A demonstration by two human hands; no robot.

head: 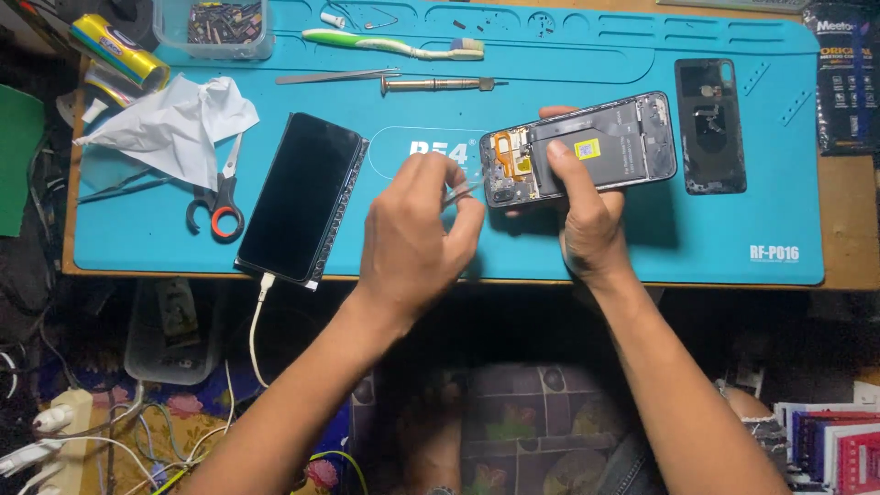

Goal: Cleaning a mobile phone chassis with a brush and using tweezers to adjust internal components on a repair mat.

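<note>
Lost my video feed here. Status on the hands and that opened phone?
Left hand pinching tweezers at opened phone. Right hand gripping phone above mat. Nothing blocking.

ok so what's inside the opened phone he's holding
Inside the opened phone: a dark battery with a yellow sticker and an orange flex cable. The right hand covers its lower edge.

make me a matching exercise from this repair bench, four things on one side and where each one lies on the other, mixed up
Things:
1. opened phone
2. scissors
3. toothbrush
4. black back cover

Places:
A. at the top edge of the blue mat
B. held in the right hand
C. flat on the mat, right of the opened phone
D. beside the crumpled white paper, left side of the mat

Pairs: 1-B, 2-D, 3-A, 4-C

The left hand holds tweezers at the opened phone.
</note>
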